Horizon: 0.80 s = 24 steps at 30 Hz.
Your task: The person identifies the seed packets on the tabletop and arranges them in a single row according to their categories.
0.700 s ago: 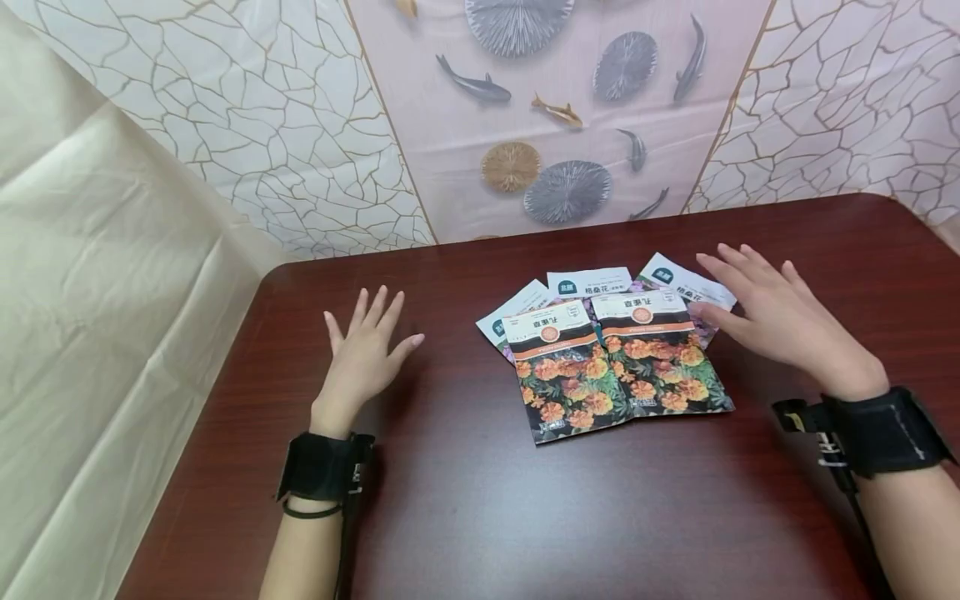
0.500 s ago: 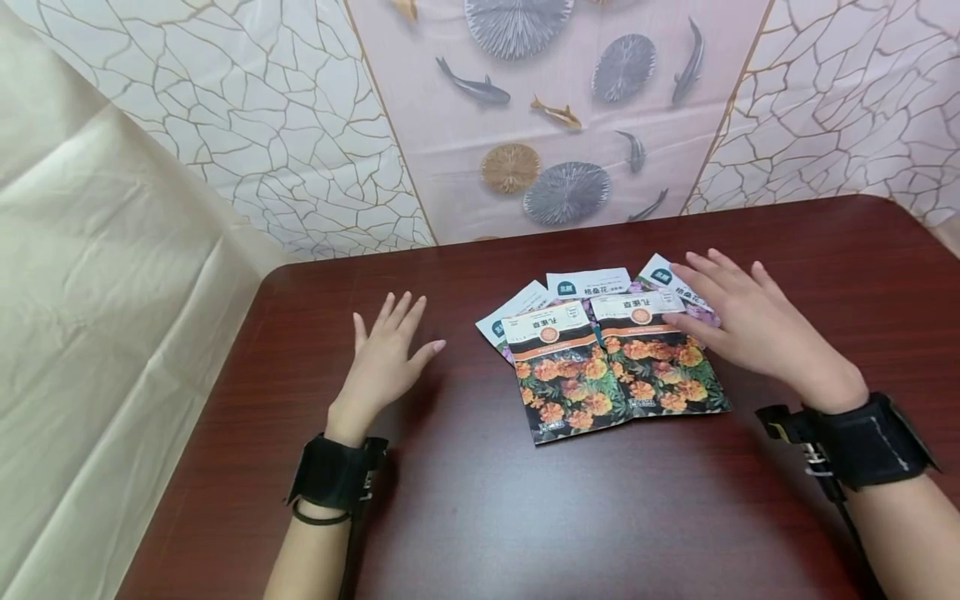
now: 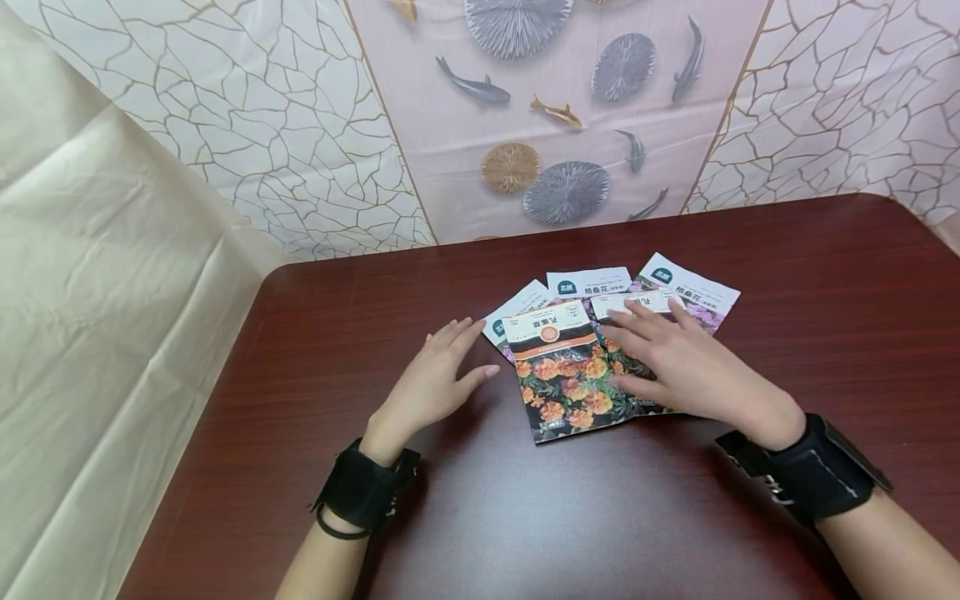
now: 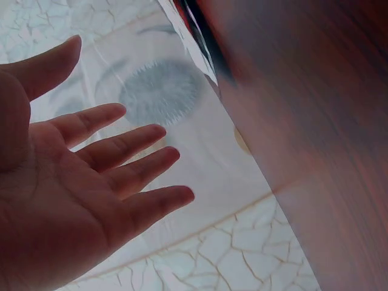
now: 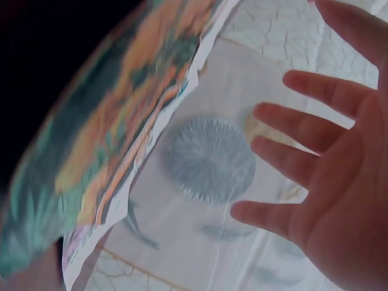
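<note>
Two seed packets with orange marigold pictures lie side by side in the head view, the left marigold packet point(image 3: 566, 375) in plain sight. The right marigold packet point(image 3: 624, 307) is partly covered by my right hand point(image 3: 682, 367), whose fingers spread above it. In the right wrist view that hand point(image 5: 339, 163) has straight fingers, apart from the packets point(image 5: 121, 139). My left hand point(image 3: 427, 383), fingers extended, is just left of the packets. The left wrist view shows its palm point(image 4: 73, 182) holding nothing. Behind lie three white-topped packets with purple flowers: left point(image 3: 517, 308), middle point(image 3: 592, 282), right point(image 3: 690, 287).
The packets lie on a dark red-brown wooden table point(image 3: 495, 517). A patterned cloth point(image 3: 570, 108) with fish and round leaf shapes hangs beyond its far edge. Pale fabric point(image 3: 90, 333) drapes along the left side. Each wrist wears a black strap point(image 3: 363, 483).
My right hand has moved left from beside the packets to over the right marigold packet. My left hand has moved right, close to the left packets. The packets stay about where they were.
</note>
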Motion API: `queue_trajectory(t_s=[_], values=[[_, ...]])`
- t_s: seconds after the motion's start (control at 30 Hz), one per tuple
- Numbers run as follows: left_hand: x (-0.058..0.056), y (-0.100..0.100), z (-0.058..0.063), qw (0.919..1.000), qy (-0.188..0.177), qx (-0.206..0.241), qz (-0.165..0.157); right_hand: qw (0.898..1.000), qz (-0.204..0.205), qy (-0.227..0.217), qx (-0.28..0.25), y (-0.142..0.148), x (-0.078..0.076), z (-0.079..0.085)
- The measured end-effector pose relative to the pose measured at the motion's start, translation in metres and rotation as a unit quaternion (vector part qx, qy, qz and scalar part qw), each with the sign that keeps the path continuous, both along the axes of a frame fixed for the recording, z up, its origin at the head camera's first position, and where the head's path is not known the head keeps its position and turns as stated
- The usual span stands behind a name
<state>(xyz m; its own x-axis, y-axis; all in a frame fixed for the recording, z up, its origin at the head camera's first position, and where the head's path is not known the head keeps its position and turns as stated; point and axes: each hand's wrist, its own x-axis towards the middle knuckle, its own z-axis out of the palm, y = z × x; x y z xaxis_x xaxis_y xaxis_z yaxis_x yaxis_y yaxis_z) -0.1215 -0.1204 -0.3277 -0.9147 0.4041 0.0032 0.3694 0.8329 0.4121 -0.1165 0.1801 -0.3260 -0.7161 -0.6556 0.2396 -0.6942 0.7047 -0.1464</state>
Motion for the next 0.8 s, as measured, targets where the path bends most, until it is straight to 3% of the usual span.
queue_trajectory(t_s=[0.23, 0.43, 0.53, 0.7, 0.8], values=[[0.006, 0.013, -0.003, 0.9984, -0.045, 0.022, -0.026, 0.998, 0.048, -0.001, 0.042, -0.013, 0.006, -0.011], [0.009, 0.021, -0.004, 0.9894, -0.117, 0.077, -0.036, 0.995, 0.056, -0.025, 0.081, -0.020, 0.011, -0.015], [0.009, 0.023, -0.006, 0.9812, -0.154, 0.114, -0.024, 0.993, 0.059, -0.036, 0.091, -0.021, 0.013, -0.017], [0.008, 0.024, -0.011, 0.9608, -0.211, 0.179, 0.012, 0.992, 0.059, -0.049, 0.098, -0.024, 0.014, -0.020], [0.007, 0.024, -0.013, 0.9595, -0.220, 0.174, 0.028, 0.992, 0.058, -0.056, 0.097, -0.024, 0.015, -0.020]])
